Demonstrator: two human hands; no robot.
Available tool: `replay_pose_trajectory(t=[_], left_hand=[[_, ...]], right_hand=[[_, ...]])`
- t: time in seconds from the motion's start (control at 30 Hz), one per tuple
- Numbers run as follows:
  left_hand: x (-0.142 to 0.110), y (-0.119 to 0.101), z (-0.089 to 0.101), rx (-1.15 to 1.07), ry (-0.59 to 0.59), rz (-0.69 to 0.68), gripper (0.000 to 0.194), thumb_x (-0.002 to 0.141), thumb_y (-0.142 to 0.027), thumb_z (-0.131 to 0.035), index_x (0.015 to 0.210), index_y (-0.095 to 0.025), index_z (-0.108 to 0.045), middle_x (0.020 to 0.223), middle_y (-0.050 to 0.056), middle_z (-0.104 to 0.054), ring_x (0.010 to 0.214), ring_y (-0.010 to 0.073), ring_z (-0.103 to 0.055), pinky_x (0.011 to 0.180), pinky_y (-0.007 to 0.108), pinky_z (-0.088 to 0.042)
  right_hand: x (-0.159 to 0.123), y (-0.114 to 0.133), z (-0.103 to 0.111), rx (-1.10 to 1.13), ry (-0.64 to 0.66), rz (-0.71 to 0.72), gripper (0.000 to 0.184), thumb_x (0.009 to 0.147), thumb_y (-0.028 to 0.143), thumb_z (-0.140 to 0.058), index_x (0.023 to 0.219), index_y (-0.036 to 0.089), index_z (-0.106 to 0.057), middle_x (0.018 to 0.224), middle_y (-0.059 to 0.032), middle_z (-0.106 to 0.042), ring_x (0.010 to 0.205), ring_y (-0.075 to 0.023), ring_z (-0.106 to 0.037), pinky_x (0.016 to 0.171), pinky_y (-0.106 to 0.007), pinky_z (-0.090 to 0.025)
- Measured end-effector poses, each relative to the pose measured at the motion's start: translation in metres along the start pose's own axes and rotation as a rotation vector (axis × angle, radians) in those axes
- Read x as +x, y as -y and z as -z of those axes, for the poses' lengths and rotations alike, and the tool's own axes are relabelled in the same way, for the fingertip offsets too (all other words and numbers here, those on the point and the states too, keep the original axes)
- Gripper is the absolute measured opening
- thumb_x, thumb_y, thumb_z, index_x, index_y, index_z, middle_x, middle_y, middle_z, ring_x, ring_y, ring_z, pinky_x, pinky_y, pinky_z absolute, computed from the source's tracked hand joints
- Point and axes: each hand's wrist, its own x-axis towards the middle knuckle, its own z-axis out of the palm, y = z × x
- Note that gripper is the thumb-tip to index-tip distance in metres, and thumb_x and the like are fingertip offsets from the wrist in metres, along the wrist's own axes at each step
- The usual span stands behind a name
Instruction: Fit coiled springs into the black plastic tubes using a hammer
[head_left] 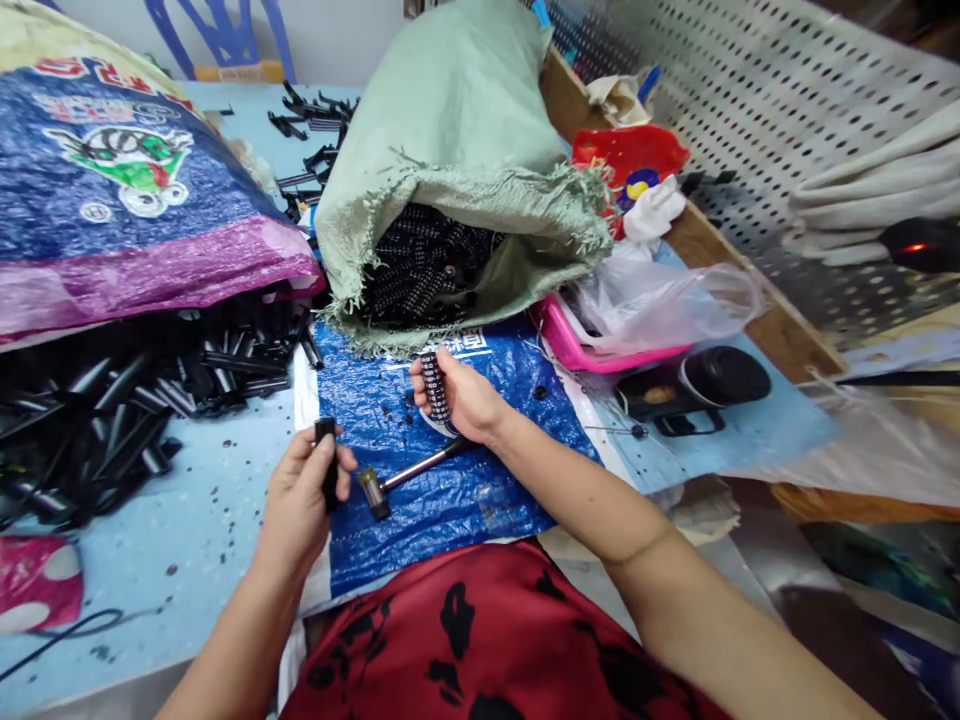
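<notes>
My left hand (300, 485) is closed around a short black plastic piece (327, 465), held upright near the edge of the blue plastic sheet. In my right hand (469, 395), fingers curled, is a black cylindrical piece with white markings (434, 388). A mallet (373, 492) lies on the blue sheet (450, 520) between my hands, its handle running under my right wrist. Just beyond my right hand, a green woven sack (457, 100) lies with its frayed mouth towards me, full of similar dark patterned pieces (427, 265).
A blue and purple printed sack (150, 190) on the left spills many black plastic pieces (112, 400) over the light blue table (202, 530). To the right stand a pink tray (577, 345) with clear plastic bags and a black-lidded container (724, 375). Perforated panelling (750, 90) rises behind.
</notes>
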Motion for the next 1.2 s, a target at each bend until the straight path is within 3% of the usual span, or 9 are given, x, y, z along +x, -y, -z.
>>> replay_pose_trajectory(t=[0.17,0.27,0.37,0.47,0.63,0.73,0.9,1.03,1.2], left_hand=[[-0.008,0.01,-0.007,0.087,0.034,-0.042,0.036,0.087,-0.052,-0.076,0.094,-0.017,-0.069,0.069,-0.002,-0.065,0.047,0.0075,-0.047,0.051,0.023,-0.043],[-0.008,0.011,-0.02,0.169,-0.03,-0.146,0.033,0.087,-0.05,-0.078,0.089,-0.019,-0.07,0.074,0.0,-0.067,0.054,0.0097,-0.052,0.055,0.025,-0.046],[-0.005,0.013,-0.038,0.243,-0.03,-0.28,0.033,0.075,-0.043,-0.089,0.093,-0.02,-0.074,0.084,0.001,-0.072,0.07,0.0148,-0.062,0.067,0.028,-0.052],[-0.003,0.014,-0.045,0.265,0.007,-0.323,0.027,0.075,-0.039,-0.089,0.089,-0.021,-0.075,0.079,0.0,-0.069,0.069,0.0149,-0.059,0.066,0.028,-0.051],[-0.011,0.008,-0.03,0.181,0.012,-0.198,0.031,0.072,-0.043,-0.091,0.08,-0.019,-0.073,0.071,-0.001,-0.065,0.063,0.0134,-0.054,0.058,0.026,-0.047],[-0.016,0.007,-0.022,0.152,0.04,-0.14,0.039,0.076,-0.055,-0.087,0.081,-0.019,-0.072,0.066,-0.001,-0.061,0.057,0.0121,-0.051,0.054,0.026,-0.045],[-0.02,0.013,-0.026,0.1,-0.035,-0.134,0.053,0.098,-0.07,-0.054,0.091,-0.02,-0.071,0.065,0.0,-0.059,0.055,0.0129,-0.05,0.051,0.026,-0.043],[-0.019,0.019,-0.032,0.075,-0.027,-0.205,0.042,0.095,-0.062,-0.066,0.093,-0.021,-0.076,0.091,0.004,-0.072,0.082,0.0162,-0.064,0.077,0.028,-0.054],[-0.014,0.018,-0.022,-0.213,0.129,0.039,0.039,0.08,-0.052,-0.086,0.104,-0.022,-0.079,0.099,0.006,-0.079,0.09,0.0203,-0.072,0.084,0.034,-0.059]], right_hand=[[-0.015,-0.015,-0.017,-0.022,0.056,0.057,0.055,0.089,0.075,-0.067,0.102,0.022,-0.066,0.058,0.0094,-0.048,0.042,-0.0058,-0.036,0.042,-0.019,-0.029],[-0.026,-0.028,-0.03,0.042,0.016,0.099,0.057,0.089,0.078,-0.063,0.104,0.024,-0.067,0.061,0.0078,-0.051,0.046,-0.0074,-0.042,0.046,-0.021,-0.037],[-0.032,-0.04,-0.045,0.024,-0.039,0.17,0.055,0.093,0.076,-0.057,0.1,0.023,-0.069,0.085,-0.0018,-0.07,0.073,-0.0146,-0.066,0.07,-0.029,-0.058],[-0.034,-0.044,-0.044,-0.197,0.0,0.267,0.059,0.1,0.074,-0.046,0.12,0.024,-0.07,0.124,-0.0096,-0.073,0.113,-0.0228,-0.07,0.101,-0.039,-0.059],[-0.034,-0.038,-0.008,-0.9,0.304,0.76,0.117,0.077,0.074,-0.081,0.169,0.032,-0.022,0.177,-0.0135,-0.022,0.164,-0.0353,-0.023,0.125,-0.055,-0.042],[-0.036,-0.035,0.005,-1.12,0.453,0.988,0.114,0.086,0.057,-0.081,0.172,0.033,-0.01,0.174,-0.0155,-0.029,0.162,-0.0329,-0.031,0.128,-0.055,-0.039],[-0.048,-0.038,0.0,-1.199,0.384,1.088,0.117,0.087,0.059,-0.08,0.172,0.027,-0.006,0.168,-0.0195,-0.04,0.154,-0.0342,-0.046,0.124,-0.053,-0.047],[-0.054,-0.044,-0.004,-1.257,0.364,1.153,0.111,0.092,0.056,-0.076,0.172,0.024,-0.006,0.166,-0.0212,-0.043,0.152,-0.0349,-0.048,0.121,-0.053,-0.051],[-0.053,-0.044,0.001,-1.267,0.34,1.175,0.106,0.091,0.053,-0.078,0.171,0.022,-0.016,0.162,-0.0217,-0.049,0.15,-0.0342,-0.051,0.119,-0.052,-0.052]])
